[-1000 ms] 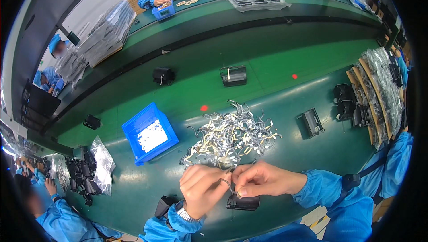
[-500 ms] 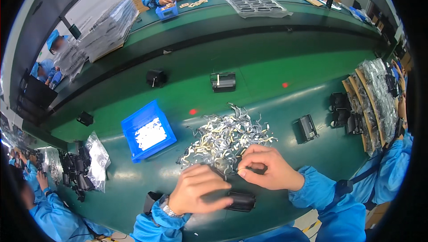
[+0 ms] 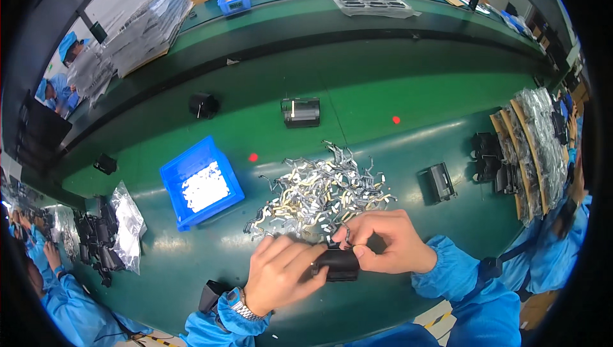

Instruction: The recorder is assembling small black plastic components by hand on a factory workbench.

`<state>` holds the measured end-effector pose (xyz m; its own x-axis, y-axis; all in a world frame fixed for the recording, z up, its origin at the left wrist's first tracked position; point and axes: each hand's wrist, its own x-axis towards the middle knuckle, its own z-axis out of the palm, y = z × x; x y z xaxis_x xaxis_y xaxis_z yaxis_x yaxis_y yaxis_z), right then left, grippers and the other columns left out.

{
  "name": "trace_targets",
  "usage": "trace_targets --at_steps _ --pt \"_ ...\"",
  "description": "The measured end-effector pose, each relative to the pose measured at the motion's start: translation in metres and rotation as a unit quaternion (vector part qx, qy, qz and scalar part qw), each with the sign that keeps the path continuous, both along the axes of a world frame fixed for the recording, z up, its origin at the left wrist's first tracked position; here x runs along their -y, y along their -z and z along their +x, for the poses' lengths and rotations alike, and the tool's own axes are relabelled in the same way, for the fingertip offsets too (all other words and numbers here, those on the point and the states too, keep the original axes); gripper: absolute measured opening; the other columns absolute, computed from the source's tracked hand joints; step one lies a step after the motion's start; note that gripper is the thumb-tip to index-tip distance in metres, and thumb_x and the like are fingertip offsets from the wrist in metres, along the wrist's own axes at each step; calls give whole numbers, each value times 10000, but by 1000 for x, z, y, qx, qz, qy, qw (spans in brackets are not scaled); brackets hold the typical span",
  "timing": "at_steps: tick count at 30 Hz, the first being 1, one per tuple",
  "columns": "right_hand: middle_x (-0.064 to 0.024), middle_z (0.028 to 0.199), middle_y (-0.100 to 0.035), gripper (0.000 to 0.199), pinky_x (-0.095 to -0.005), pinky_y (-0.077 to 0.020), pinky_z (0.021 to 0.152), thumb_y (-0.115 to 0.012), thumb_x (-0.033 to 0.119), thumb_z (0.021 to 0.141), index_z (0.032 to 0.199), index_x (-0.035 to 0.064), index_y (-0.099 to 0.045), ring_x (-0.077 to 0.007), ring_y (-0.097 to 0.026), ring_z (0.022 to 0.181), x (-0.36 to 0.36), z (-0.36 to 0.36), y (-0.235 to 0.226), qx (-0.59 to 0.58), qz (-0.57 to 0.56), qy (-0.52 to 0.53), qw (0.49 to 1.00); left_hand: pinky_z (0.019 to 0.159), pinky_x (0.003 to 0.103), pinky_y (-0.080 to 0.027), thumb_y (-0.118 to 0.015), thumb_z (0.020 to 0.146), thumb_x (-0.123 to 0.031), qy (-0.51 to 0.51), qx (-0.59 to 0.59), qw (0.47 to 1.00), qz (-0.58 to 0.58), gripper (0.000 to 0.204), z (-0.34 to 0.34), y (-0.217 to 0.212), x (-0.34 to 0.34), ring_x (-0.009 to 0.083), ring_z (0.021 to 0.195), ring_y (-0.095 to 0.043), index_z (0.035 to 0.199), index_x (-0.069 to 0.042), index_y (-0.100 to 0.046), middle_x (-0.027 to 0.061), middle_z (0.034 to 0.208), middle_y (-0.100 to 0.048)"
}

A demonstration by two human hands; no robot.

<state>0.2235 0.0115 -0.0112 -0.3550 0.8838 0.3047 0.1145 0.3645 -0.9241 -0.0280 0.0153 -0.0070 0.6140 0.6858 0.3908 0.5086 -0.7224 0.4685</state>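
Black moulded plastic forms the small housing that is held low over the green bench, close to the body. It is clamped from one side by the left hand, fingers wrapped over its end, and pinched at the other end by the right hand, which also nips a thin metal clip at its top edge. Just beyond the grip lies a tangled heap of silvery clips. The housing looks light, rigid and smooth, best gripped by its flat sides; the clips seem springy, sharp-edged and easily bent.
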Motion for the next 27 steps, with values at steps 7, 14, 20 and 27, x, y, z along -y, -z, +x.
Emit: trace_targets --at_steps 7,14,20,27 --pt "-112 974 -785 130 -337 -610 831 -751 44 869 826 40 -629 -239 -778 905 5 0 -3 -64 -59 -26 996 668 357 -426 -902 723 -266 -59 43 997 -9 347 4 -4 4 197 755 -614 1014 -122 -780 -22 875 -711" --pt "-77 900 -759 100 -329 -597 753 -769 63 879 886 53 -669 -207 -757 820 8 -6 -24 44 10 -122 992 790 364 -479 -896 758 -294 -39 213 976 -35 398 -2 -8 3 257 881 -646 1079 -87 -785 64 997 -730" --pt "-43 822 -709 86 -313 -561 672 -761 53 884 931 59 -689 -177 -684 711 11 -4 -21 31 -47 -142 988 833 365 -425 -935 706 -313 53 148 986 -61 281 -4 -6 2 238 965 -589 917 -183 -802 -52 1000 -706" --pt "-33 803 -700 80 -298 -552 664 -757 68 897 936 56 -688 -161 -665 692 12 -6 -24 38 -61 -119 990 830 367 -427 -924 718 -231 64 147 985 -70 210 -3 -3 2 234 960 -588 875 -177 -796 -57 968 -711"
